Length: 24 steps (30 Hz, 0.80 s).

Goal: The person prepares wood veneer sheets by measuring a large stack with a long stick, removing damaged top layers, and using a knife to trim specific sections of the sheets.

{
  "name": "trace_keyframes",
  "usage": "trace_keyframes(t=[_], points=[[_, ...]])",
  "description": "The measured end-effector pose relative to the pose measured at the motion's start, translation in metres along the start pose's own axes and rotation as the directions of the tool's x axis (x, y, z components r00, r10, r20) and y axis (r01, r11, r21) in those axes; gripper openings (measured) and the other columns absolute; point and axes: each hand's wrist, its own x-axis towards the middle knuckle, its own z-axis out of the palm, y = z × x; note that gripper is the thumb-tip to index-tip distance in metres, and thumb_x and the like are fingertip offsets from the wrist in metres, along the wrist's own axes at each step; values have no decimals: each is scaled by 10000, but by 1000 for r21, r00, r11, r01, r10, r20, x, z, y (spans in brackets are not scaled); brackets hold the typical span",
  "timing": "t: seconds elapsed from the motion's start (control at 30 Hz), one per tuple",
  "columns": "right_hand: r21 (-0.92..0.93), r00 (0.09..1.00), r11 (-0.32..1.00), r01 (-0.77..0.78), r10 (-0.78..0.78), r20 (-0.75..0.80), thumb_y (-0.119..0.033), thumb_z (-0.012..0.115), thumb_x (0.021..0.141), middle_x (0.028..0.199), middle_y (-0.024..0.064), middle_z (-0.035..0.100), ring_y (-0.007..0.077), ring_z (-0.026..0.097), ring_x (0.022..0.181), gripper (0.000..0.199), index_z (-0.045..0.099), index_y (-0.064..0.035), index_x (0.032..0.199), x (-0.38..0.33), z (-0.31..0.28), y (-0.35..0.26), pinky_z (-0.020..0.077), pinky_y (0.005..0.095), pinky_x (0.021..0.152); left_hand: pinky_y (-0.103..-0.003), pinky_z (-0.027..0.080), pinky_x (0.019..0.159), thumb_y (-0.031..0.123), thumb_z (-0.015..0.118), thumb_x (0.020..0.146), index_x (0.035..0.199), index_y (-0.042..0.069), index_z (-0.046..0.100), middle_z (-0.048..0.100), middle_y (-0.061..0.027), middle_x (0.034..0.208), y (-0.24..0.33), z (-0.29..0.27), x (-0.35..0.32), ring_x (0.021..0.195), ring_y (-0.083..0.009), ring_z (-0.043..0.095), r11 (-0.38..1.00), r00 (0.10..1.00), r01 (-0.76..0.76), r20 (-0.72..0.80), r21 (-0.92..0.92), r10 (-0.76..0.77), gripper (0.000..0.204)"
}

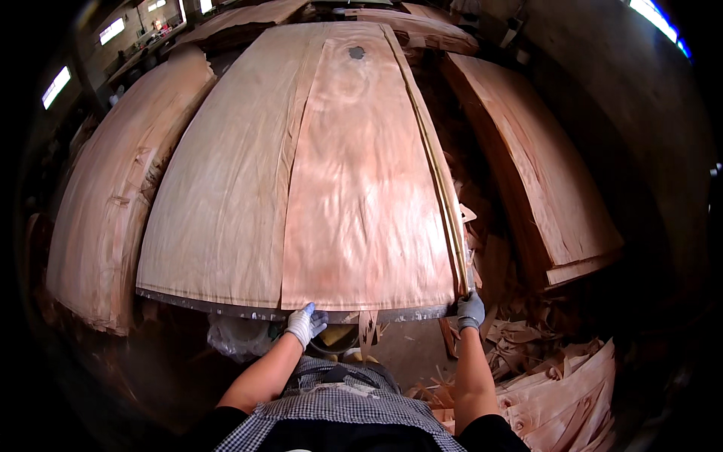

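Observation:
A pinkish wood veneer sheet [365, 203] lies flat on the table, beside a paler veneer sheet [226, 181]; a dark hole shows near its far end. My left hand [306, 325], in a white glove with bluish fingertips, rests at the table's front edge by the near end of the pink sheet, fingers apart. At the front right corner my right hand [471, 310], in a grey glove, is closed round the near end of a narrow veneer strip [435, 169] that runs along the right side. Its fingertips are partly hidden.
Veneer stacks stand on the left [113, 203] and right [553, 173], with more veneer piles [414, 29] at the far end. Broken veneer scraps [561, 399] heap on the floor at the lower right. A clear plastic bag [239, 335] sits under the table's dark front edge [211, 305].

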Motion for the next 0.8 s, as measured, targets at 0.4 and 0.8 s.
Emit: trace_keyframes(t=[0.4, 0.8], points=[[-44, 992, 991, 127, -127, 0, -220, 613, 740, 816, 177, 626, 365, 597, 783, 235, 588, -77, 924, 6, -7, -8, 472, 438, 679, -394, 532, 566, 264, 525, 892, 1036, 123, 496, 637, -135, 845, 2, -1, 12, 699, -269, 641, 999, 1000, 20, -8, 34, -20, 204], [577, 994, 815, 57, -102, 47, -155, 683, 775, 692, 8, 595, 78, 492, 557, 333, 591, 29, 1036, -39, 1, 10, 409, 231, 508, -343, 512, 566, 339, 593, 845, 1059, 161, 513, 609, -89, 823, 3, 13, -15, 692, -222, 627, 997, 998, -38, 55, -63, 41, 290]])
